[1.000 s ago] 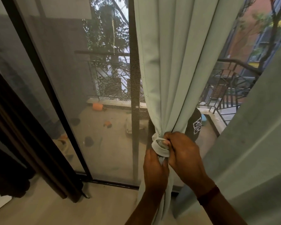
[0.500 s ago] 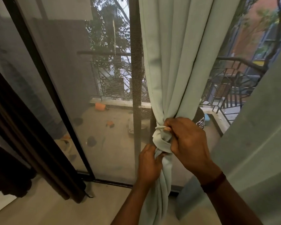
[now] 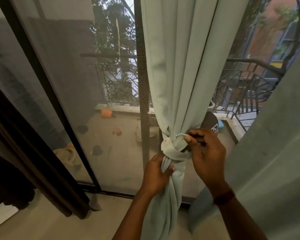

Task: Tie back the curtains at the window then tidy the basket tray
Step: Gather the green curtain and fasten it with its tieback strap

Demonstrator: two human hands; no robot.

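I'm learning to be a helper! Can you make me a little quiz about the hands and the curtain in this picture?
1. True or false: the pale green curtain is gathered into a knot.
2. Which hand grips the curtain below the knot: left hand or right hand?
3. What does the right hand pinch?

Key: 1 true. 2 left hand. 3 The fabric band at the top of the knot.

An orange pot (image 3: pixel 106 112) sits by the balcony railing (image 3: pixel 246 94) outside.
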